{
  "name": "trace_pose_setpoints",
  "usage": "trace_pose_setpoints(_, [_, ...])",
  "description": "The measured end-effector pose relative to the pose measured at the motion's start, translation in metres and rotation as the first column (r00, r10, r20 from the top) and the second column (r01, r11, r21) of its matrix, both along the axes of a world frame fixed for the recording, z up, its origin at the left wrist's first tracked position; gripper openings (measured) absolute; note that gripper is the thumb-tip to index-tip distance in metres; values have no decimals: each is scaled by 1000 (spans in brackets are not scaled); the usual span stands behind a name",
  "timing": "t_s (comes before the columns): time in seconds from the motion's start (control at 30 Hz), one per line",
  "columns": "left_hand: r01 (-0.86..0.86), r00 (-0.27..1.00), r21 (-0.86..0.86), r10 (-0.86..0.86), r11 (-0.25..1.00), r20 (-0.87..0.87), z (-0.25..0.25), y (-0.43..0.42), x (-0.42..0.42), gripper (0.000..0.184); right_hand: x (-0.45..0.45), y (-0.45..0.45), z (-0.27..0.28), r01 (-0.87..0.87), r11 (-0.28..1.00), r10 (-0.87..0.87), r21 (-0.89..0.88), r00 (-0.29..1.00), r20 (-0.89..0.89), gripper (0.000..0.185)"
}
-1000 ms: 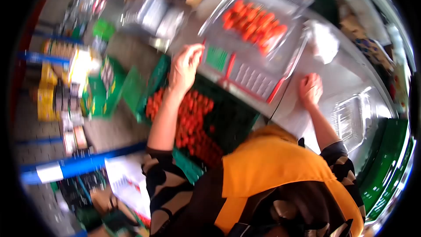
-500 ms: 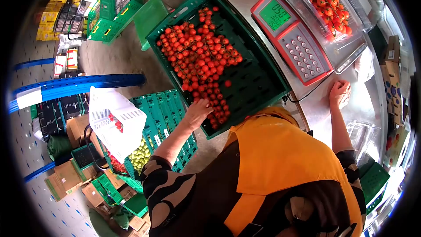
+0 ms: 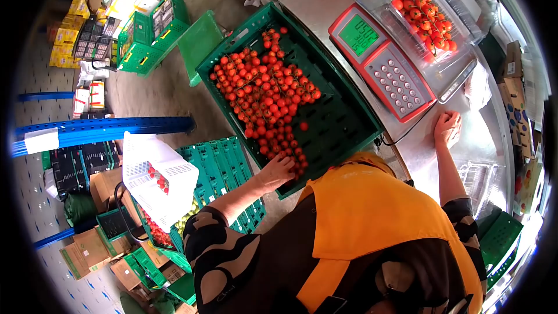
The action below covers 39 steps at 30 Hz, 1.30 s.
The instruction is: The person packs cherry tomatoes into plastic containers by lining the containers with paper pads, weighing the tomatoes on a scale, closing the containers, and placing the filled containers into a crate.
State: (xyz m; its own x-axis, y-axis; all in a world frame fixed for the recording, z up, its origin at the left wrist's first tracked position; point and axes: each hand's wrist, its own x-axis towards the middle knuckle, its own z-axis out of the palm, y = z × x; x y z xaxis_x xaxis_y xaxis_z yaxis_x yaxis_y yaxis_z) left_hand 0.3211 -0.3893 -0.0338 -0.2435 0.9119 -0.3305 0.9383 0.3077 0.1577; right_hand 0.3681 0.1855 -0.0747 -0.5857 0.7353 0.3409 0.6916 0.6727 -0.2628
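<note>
My left hand (image 3: pixel 277 172) reaches over the near rim of a dark green crate (image 3: pixel 343 121), its fingers curled onto cherry tomatoes (image 3: pixel 273 90) on the vine. These red tomatoes are heaped along the left side of the crate, and one loose tomato lies apart from the heap. Loosely closed, my right hand (image 3: pixel 447 129) rests on the steel counter (image 3: pixel 433 160) with nothing visible in it. Close by stands a red digital scale (image 3: pixel 382 63) with a lit green display. A clear plastic punnet (image 3: pixel 401 29) filled with vine tomatoes sits on the scale's platform.
Empty clear punnets (image 3: pixel 479 177) lie on the counter to the right. At left are a white perforated basket (image 3: pixel 157 174), stacked green crates (image 3: pixel 218 163) and a blue rack beam (image 3: pixel 104 128). Cardboard boxes (image 3: pixel 90 244) and another green crate (image 3: pixel 501 238) stand farther out.
My left hand has shifted slightly right and forward over the tomatoes in the crate. The camera view has tilted a little; my right hand stays resting on the counter.
</note>
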Motion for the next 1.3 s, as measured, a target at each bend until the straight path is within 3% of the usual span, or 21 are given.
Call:
trace_pose_setpoints(0.17, [-36,999,-75,38,996,15,-7,2,-3,15,0,-4,1,7,1000,-7,-14,1000,-4,12])
trace_pose_setpoints(0.23, [-239,963,60,228,969,146,-4,1,-5,24,-2,-12,12,35,999,-35,-36,999,4,11])
trace_pose_setpoints(0.3, [-465,864,262,369,845,344,-6,-4,-10,27,0,-10,10,-32,995,37,91,997,-61,8])
trace_pose_setpoints(0.37, [-796,536,251,449,551,715,12,2,-20,31,-1,-12,16,-8,999,11,31,995,-98,6])
trace_pose_setpoints(0.43, [-978,64,39,116,205,991,21,13,-41,25,-1,-11,15,8,1000,-9,-11,994,-108,8])
trace_pose_setpoints(0.5, [-889,452,416,509,191,732,29,16,-72,16,0,-10,13,4,1000,-8,-31,994,-109,8])
trace_pose_setpoints(0.53, [-893,428,420,590,162,685,59,32,-88,15,0,-11,13,13,999,-16,-31,994,-107,8])
trace_pose_setpoints(0.57, [-858,473,507,506,80,721,65,43,-107,13,0,-10,13,15,999,-19,-35,995,-103,9])
trace_pose_setpoints(0.6, [-887,407,458,376,-54,833,93,68,-119,13,1,-10,13,13,999,-18,-44,995,-97,9])
trace_pose_setpoints(0.67, [-930,354,362,115,-62,928,140,103,-141,25,1,-13,15,9,1000,-11,-18,995,-101,8])
trace_pose_setpoints(0.7, [-904,426,423,-32,-67,904,140,108,-161,28,0,-14,18,3,1000,-5,-10,993,-116,7])
trace_pose_setpoints(0.77, [-903,429,430,-150,-25,891,183,142,-177,28,-1,-14,18,7,998,-15,-68,993,-116,6])
trace_pose_setpoints(0.87, [-921,364,390,-330,16,871,202,176,-209,24,0,-12,15,20,997,-29,-76,993,-115,7])
trace_pose_setpoints(0.97, [-924,315,370,-349,101,883,222,210,-228,25,1,-14,20,22,995,-34,-94,990,-133,7])
trace_pose_setpoints(1.13, [-891,362,439,-400,116,842,251,274,-241,20,4,-14,23,2,995,-21,-101,982,-190,8])
trace_pose_setpoints(1.23, [-736,670,677,-157,-10,725,253,314,-251,21,4,-13,20,-3,994,-21,-112,977,-211,10])
trace_pose_setpoints(1.3, [-522,838,853,-174,25,518,234,338,-269,26,5,-12,19,-4,993,-21,-117,977,-211,11])
